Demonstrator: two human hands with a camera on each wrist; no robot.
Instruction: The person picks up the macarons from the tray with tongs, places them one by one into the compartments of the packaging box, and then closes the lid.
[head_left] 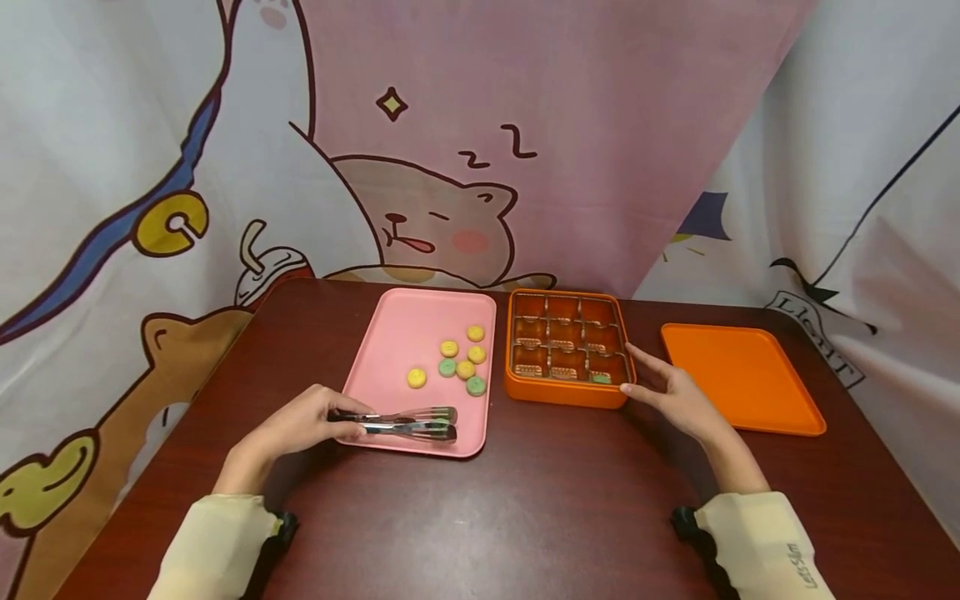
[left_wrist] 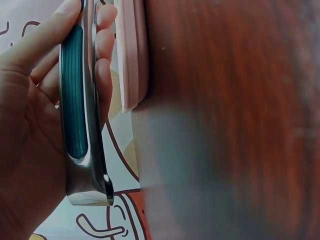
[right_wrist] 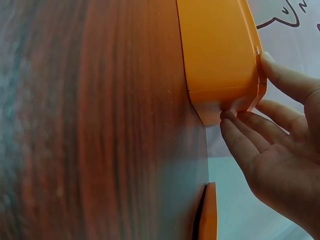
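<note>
My left hand [head_left: 335,414] grips a pair of metal tongs [head_left: 405,419] over the front of a pink tray [head_left: 397,333]. A green round piece [head_left: 442,422] shows between the tong tips. Several yellow pieces [head_left: 448,348] and green pieces [head_left: 476,386], shaped like small discs, lie on the tray. With thumb and fingers fairly straight, my right hand [head_left: 671,392] touches the front right corner and right side of an orange box [head_left: 566,395]. A clear divided insert fills the box, and a green piece [head_left: 602,378] sits in its front right compartment.
An orange lid-like tray [head_left: 742,375] lies right of the box. Everything stands on a dark reddish-brown table [head_left: 465,517]. A curtain [head_left: 585,125] printed with cartoon animals hangs behind the table and at both sides.
</note>
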